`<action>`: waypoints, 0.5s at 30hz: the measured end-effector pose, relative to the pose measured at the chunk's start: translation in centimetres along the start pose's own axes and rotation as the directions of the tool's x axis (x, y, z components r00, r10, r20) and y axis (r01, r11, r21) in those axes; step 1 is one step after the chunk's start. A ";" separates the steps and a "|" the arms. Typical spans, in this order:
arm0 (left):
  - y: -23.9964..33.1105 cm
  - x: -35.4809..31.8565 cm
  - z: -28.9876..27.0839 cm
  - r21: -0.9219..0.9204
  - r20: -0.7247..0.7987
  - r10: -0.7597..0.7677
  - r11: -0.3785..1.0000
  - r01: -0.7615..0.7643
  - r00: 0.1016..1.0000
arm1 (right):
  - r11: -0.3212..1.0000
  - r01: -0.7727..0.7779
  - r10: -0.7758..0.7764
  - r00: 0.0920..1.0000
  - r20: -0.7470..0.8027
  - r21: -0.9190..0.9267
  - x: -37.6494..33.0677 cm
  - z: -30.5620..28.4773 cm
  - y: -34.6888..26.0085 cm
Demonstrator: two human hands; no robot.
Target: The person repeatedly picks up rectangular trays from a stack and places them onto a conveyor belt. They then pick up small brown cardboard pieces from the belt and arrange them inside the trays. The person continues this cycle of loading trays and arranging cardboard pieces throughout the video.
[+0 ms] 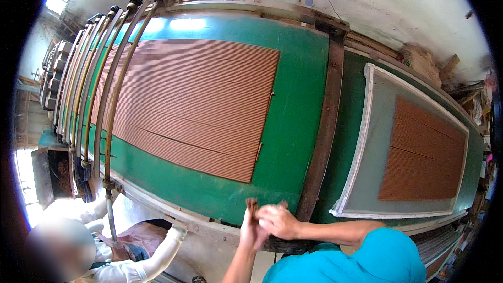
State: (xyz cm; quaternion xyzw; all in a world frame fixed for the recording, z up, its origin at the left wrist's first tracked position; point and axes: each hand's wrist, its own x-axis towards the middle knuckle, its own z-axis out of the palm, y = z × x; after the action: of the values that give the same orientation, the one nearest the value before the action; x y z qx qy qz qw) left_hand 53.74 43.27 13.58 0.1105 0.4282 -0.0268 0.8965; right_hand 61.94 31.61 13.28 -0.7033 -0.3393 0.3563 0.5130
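Observation:
My hands meet over the near edge of the green conveyor belt. My left hand is closed around a brown, clay-like piece that sticks up past the fingers. Against it, my right hand is curled closed, and a brown end shows beyond its knuckles. Whether both ends belong to one piece is hidden by the fingers. Beyond my hands, a wide sheet of thin brown strands, laid side by side, lies on the belt. Short curled bits hang off its right edge, and a dark gap runs along its length.
A dark metal crossbar spans the belt. To its right, a white-framed mesh screen carries another brown strand sheet. Several metal rollers cross the belt at left. A co-worker in white sleeves stands at lower left.

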 end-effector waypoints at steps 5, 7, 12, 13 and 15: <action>-0.8 -15.2 -3.3 -0.192 0.044 -0.013 0.981 0.021 0.999 | 0.945 0.259 -0.299 0.932 -0.204 -0.201 3.5 -5.0 -2.5; -1.3 -17.2 -3.2 -0.423 0.153 0.113 0.905 -0.038 0.982 | 0.901 0.228 -0.336 0.905 -0.260 -0.370 7.2 -5.8 -1.0; -3.2 -19.1 -12.9 -0.293 -0.470 0.209 0.880 -0.375 0.858 | 0.501 -0.087 -0.164 0.967 -0.193 -0.861 7.5 -6.5 5.2; -3.3 -19.4 -13.8 -0.291 -0.562 0.199 0.861 -0.417 0.803 | 0.542 -0.118 -0.108 0.972 -0.209 -0.832 5.9 -6.6 4.8; -3.7 -19.7 -15.7 -0.298 -0.564 0.213 0.849 -0.437 0.798 | 0.501 -0.112 -0.090 0.979 -0.181 -0.858 1.9 -6.1 4.8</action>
State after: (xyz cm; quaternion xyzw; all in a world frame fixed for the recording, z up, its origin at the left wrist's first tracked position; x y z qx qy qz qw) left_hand 28.79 42.26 18.61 -0.0051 0.6194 0.2525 0.7434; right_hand 68.61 29.11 9.67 -0.8997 -0.4134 0.0691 0.1219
